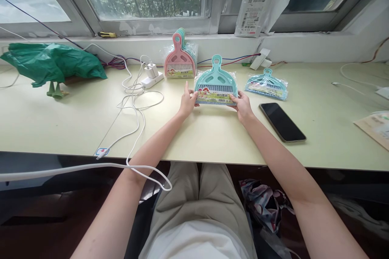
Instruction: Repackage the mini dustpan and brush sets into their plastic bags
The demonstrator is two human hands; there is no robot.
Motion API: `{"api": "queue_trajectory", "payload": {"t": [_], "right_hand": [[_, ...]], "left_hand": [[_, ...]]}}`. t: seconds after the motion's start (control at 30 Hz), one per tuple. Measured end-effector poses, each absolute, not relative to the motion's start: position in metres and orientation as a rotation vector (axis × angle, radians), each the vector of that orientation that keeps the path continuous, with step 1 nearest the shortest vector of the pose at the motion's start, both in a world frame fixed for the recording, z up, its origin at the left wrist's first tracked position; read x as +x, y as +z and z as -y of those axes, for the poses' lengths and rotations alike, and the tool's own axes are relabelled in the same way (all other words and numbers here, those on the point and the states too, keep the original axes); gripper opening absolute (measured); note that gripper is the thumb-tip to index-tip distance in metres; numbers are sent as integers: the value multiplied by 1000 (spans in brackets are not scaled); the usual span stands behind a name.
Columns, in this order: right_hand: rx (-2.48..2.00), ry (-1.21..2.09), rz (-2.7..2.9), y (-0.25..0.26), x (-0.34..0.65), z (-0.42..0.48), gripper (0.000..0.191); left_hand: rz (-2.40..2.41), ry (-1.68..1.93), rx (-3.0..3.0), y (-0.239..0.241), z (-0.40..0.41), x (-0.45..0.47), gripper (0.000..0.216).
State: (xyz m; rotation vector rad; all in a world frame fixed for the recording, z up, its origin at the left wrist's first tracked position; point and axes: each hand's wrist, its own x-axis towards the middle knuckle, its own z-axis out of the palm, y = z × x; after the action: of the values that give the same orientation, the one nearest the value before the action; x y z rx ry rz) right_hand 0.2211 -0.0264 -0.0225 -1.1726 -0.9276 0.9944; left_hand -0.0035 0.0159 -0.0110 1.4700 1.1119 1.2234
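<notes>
A teal mini dustpan-and-brush set (216, 81) in clear wrap stands upright on the pale table (212, 137). My left hand (187, 102) grips its lower left corner, fingers closed on the wrap. My right hand (241, 104) grips its lower right corner the same way. Behind it, a stack of pink and teal sets (180, 57) leans upright against the window ledge. Another wrapped teal set (266, 85) lies flat to the right.
A black phone (282, 122) lies right of my right hand. White charger and cables (136, 89) trail over the left of the table and off its edge. A green plastic bag (51, 62) sits far left, a white parcel bag (258, 4) on the sill.
</notes>
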Motion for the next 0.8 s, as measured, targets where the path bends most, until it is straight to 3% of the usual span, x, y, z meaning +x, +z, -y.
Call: {"api": "queue_trajectory", "payload": {"t": [0.27, 0.53, 0.8], "right_hand": [[-1180, 980, 868, -22, 224, 26, 30], [-1164, 1001, 920, -21, 223, 27, 27], [-1148, 994, 982, -20, 221, 26, 30]], "left_hand": [[-850, 942, 1608, -1, -5, -5, 69], [-832, 1067, 1454, -5, -11, -8, 40], [-857, 1079, 1353, -2, -10, -10, 44]]}}
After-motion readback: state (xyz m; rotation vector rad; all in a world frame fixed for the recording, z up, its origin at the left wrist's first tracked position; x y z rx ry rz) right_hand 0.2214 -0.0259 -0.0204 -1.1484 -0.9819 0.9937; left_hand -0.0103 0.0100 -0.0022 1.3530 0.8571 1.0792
